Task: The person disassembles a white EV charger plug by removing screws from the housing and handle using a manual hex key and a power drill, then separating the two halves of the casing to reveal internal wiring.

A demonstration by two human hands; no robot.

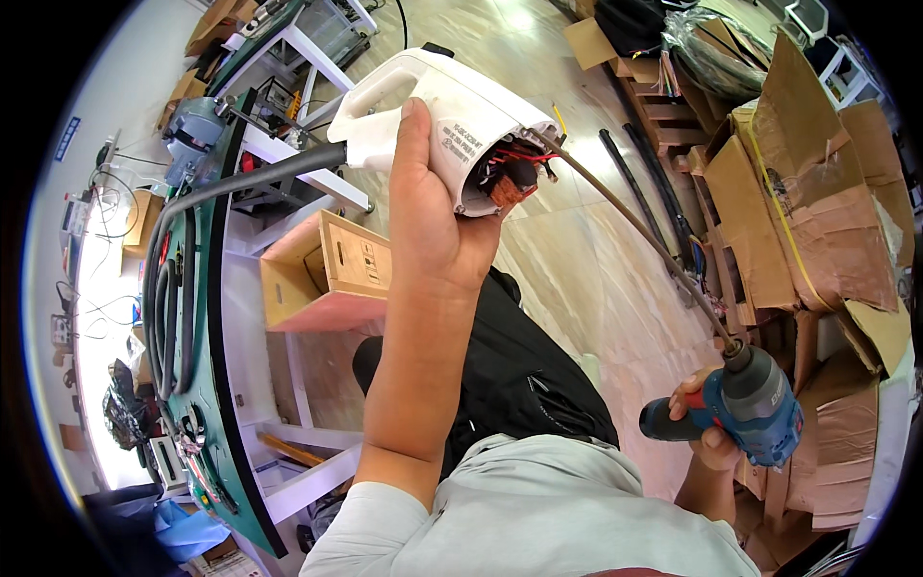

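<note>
My left hand (pixel 435 236) grips a white charging gun (pixel 433 91) with a looped handle, held up in front of me. Its open end faces right, showing red and dark wires (pixel 514 178) inside. A thick black cable (pixel 260 176) leaves its left side. Closed around a blue cordless drill (pixel 764 413), my right hand (pixel 710 428) is low on the right. From the drill a long thin screwdriver bit (pixel 639 231) slants up to the upper rim of the gun's open end. Whether the tip sits in a screw is too small to tell.
On the left, a green-topped workbench (pixel 221 423) carries the coiled cable and loose wires. A wooden box (pixel 327 269) stands on the floor beside it. Cardboard boxes (pixel 817 212) pile up at right, near a wooden pallet (pixel 663 115) and black tubes (pixel 644 183) on the floor.
</note>
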